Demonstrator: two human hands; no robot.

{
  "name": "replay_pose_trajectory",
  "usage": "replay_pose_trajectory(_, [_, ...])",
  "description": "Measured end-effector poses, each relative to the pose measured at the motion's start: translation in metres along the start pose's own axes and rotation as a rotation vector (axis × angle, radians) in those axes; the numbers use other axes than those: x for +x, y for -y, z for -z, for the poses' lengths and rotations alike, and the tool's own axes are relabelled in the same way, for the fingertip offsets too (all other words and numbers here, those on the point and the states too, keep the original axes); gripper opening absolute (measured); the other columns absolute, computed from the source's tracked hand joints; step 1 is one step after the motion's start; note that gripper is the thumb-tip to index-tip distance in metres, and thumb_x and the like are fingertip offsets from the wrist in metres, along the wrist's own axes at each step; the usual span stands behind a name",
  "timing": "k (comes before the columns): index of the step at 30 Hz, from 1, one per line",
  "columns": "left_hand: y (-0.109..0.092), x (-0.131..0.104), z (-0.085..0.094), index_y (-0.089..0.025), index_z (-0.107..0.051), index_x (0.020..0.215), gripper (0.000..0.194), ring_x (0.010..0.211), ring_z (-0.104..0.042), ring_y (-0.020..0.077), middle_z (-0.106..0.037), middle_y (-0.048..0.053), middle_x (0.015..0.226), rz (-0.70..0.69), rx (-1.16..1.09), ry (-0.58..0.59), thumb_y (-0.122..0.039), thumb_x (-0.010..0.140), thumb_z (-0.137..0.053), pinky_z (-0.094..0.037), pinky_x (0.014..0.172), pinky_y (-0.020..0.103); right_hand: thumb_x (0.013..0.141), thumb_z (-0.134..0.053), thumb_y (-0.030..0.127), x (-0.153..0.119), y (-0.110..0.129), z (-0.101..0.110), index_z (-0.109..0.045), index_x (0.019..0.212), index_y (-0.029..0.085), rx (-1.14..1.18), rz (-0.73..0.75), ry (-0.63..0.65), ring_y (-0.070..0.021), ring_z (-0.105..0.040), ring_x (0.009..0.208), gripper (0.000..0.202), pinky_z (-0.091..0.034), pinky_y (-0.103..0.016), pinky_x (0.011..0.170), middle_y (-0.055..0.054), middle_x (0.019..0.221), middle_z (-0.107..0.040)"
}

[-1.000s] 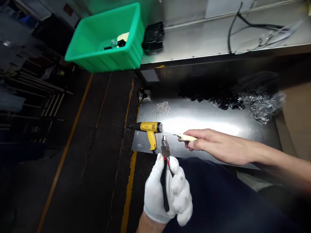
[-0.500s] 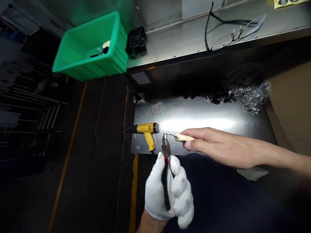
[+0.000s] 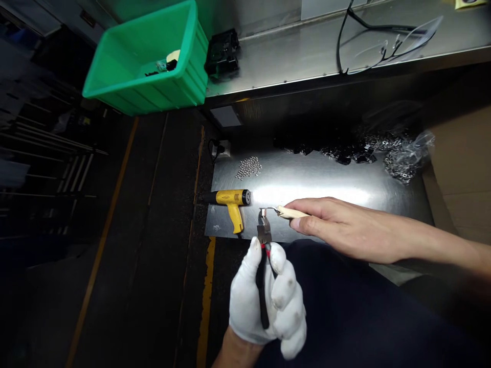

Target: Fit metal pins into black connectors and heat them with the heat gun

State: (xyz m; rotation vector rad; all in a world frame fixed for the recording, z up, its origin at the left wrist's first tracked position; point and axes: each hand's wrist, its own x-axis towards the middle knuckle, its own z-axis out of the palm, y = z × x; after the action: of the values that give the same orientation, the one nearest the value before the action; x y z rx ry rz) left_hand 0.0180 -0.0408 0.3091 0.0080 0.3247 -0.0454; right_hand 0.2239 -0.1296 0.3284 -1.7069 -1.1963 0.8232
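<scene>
My left hand [image 3: 268,299], in a white glove, is closed round the dark handles of a pair of pliers [image 3: 264,233]. The plier jaws point away from me and grip a small shiny metal piece [image 3: 263,212]. My bare right hand [image 3: 337,225] comes in from the right, closed on a hand tool with a pale wrapped handle [image 3: 290,212] and a thin bent metal tip. That tip reaches to the small metal piece; whether it touches, I cannot tell. A yellow heat gun [image 3: 233,204] lies on the metal table just left of the pliers.
Small metal parts [image 3: 248,167] lie grouped on the table [image 3: 310,176]. Black parts [image 3: 341,153] and a plastic bag of metal pieces [image 3: 402,158] sit along its back. Above, a metal shelf [image 3: 284,61] bears spectacles [image 3: 383,53] and a black block [image 3: 223,53], beside a green bin [image 3: 153,94].
The view has shifted slightly. The tool tip in my right hand stays close to the small metal piece, and both hands keep their grips.
</scene>
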Motion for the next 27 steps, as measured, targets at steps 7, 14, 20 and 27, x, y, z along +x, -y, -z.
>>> replay_pose_trajectory(7, [-0.002,0.0021,-0.0008,-0.022,-0.066,0.092,0.073,0.031,-0.02,0.0044,-0.03,-0.009,0.055,0.015,-0.014,0.013,-0.056,0.107,-0.004,-0.048,0.037,0.021,0.104,-0.05,0.029,0.0022,0.0042,0.0054,-0.076,0.108,0.03,0.094,-0.131,0.215,-0.0232,-0.067,0.078,0.026,-0.053,-0.035,0.068,0.0,0.088,-0.076])
replay_pose_trajectory(14, [-0.0029,0.0033,-0.003,-0.021,-0.065,0.094,0.077,0.031,-0.021,0.0042,-0.032,-0.009,0.058,0.012,-0.025,0.035,-0.055,0.106,0.002,-0.05,0.04,0.021,0.104,-0.049,0.034,0.003,0.0059,0.0095,-0.074,0.113,0.028,0.105,-0.241,0.291,-0.0244,-0.066,0.084,0.027,-0.05,-0.035,0.073,-0.002,0.097,-0.075])
replay_pose_trajectory(20, [-0.004,0.0045,-0.0019,-0.021,-0.064,0.091,0.075,0.031,-0.022,0.0041,-0.035,-0.008,0.058,0.016,-0.029,0.029,-0.055,0.106,0.001,-0.051,0.04,0.022,0.104,-0.048,0.034,0.0024,0.0057,0.0094,-0.074,0.112,0.027,0.114,-0.26,0.306,-0.0256,-0.066,0.086,0.028,-0.05,-0.036,0.075,-0.003,0.099,-0.075])
replay_pose_trajectory(27, [-0.0034,0.0052,-0.0013,-0.021,-0.062,0.09,0.067,0.031,-0.025,0.0051,-0.035,-0.008,0.056,0.004,-0.045,-0.004,-0.054,0.108,-0.006,-0.05,0.037,0.022,0.104,-0.047,0.038,0.0019,0.0026,0.0093,-0.073,0.111,0.027,0.123,-0.267,0.309,-0.0261,-0.066,0.087,0.029,-0.05,-0.037,0.076,-0.003,0.099,-0.076])
